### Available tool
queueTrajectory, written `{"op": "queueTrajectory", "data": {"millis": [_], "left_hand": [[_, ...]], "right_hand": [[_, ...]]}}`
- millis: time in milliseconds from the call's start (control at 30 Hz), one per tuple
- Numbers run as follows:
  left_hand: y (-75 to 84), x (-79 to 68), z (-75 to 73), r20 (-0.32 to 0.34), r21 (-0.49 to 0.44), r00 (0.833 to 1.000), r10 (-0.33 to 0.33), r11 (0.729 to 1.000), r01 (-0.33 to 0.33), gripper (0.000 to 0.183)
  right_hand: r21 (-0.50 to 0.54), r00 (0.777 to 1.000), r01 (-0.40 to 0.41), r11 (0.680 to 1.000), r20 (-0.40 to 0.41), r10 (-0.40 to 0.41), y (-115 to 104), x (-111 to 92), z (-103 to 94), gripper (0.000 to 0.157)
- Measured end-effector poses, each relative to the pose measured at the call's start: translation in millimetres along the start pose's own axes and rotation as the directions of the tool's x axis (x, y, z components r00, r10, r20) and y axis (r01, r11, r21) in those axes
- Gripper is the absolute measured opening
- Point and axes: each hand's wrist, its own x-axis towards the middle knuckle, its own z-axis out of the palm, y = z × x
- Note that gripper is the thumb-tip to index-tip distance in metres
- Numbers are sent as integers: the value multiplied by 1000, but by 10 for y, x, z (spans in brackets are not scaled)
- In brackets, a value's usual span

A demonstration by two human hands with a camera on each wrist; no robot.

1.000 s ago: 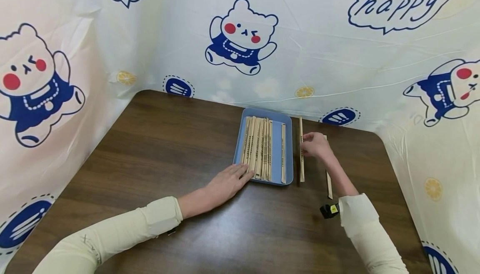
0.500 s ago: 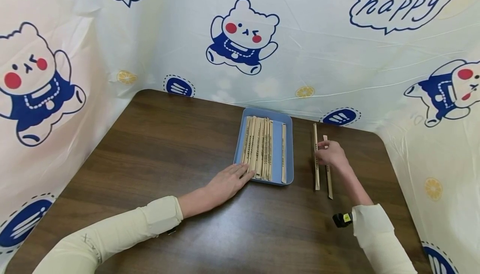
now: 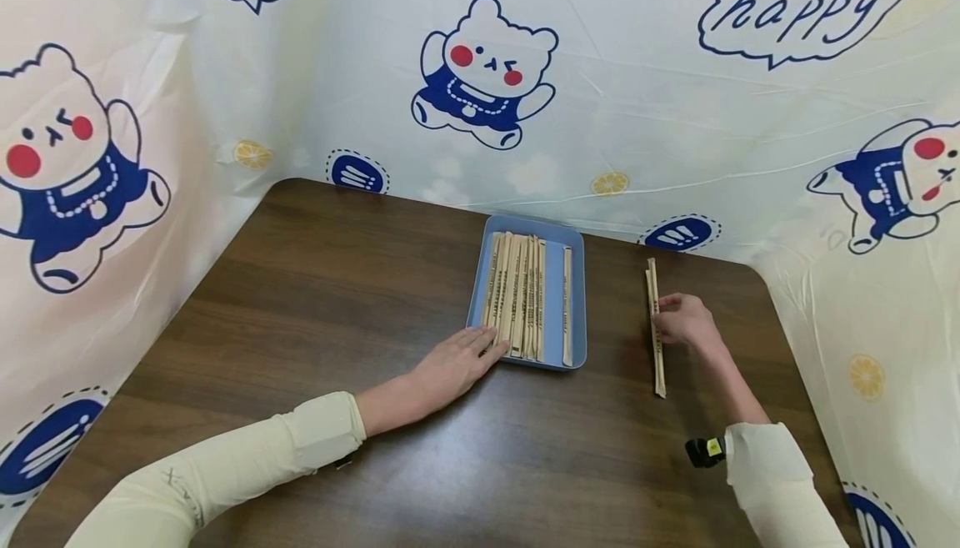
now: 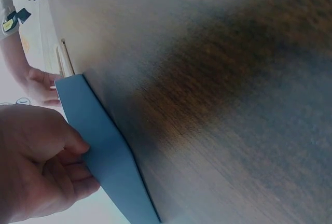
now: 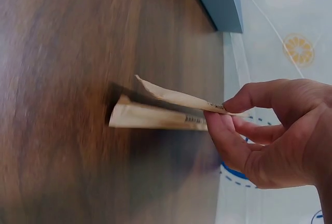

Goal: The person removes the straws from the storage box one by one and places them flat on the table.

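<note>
My right hand (image 3: 688,319) pinches a slim paper-wrapped stick (image 5: 179,97) between thumb and fingertips. In the right wrist view this stick is lifted slightly over a second wrapped stick (image 5: 150,117), which lies on the table. Small print runs along both wrappers; what is inside is hidden. My left hand (image 3: 459,363) holds the near left corner of a shallow blue tray (image 3: 553,298), its fingertips and thumb at the rim (image 4: 106,141). Several similar wrapped sticks (image 3: 516,294) lie side by side in the tray's left part. One wrapped stick (image 3: 567,306) lies apart along its right wall.
The tray stands near the far edge of the brown wooden table (image 3: 337,281). A white printed curtain (image 3: 622,72) hangs behind the table and along both sides. A small black device (image 3: 705,451) is worn at my right cuff.
My right hand has carried its wrapped stick rightward, away from the tray, to the stick lying on the table. The left hand and the tray have stayed in place.
</note>
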Motion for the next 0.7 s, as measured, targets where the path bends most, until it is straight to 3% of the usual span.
{"op": "queueTrajectory", "data": {"millis": [700], "left_hand": [[-2, 2, 25, -8, 1, 1000, 2, 1000, -2, 50]], "right_hand": [[-17, 999, -51, 999, 17, 51, 205, 89, -57, 45]]}}
